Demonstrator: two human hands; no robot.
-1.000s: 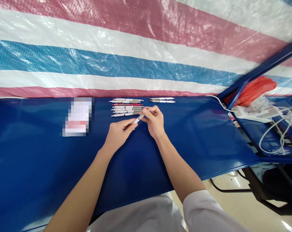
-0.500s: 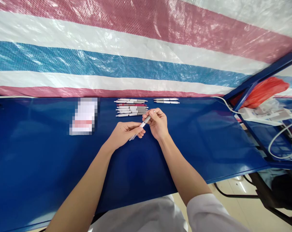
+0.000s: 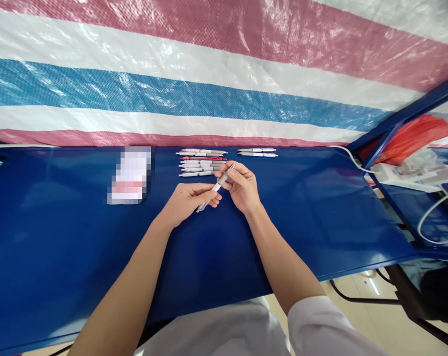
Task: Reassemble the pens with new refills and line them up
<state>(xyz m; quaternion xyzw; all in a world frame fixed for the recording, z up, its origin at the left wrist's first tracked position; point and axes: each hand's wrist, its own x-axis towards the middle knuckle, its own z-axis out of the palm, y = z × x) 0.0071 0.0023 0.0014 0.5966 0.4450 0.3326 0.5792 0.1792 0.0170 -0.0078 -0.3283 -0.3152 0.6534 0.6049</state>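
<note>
Both hands hold one white and grey pen above the blue table. My left hand is closed round its lower end. My right hand pinches its upper end. Just beyond the hands lies a row of several similar pens, one of them red. Two more pens lie apart to the right of that row.
A blurred white and red card or packet lies on the table to the left. A striped tarpaulin hangs behind. At the right, a second blue table carries a red bag, a power strip and white cables.
The pen has tilted a little more upright between my hands, and my fingers have shifted along it. The view has drifted slightly.
</note>
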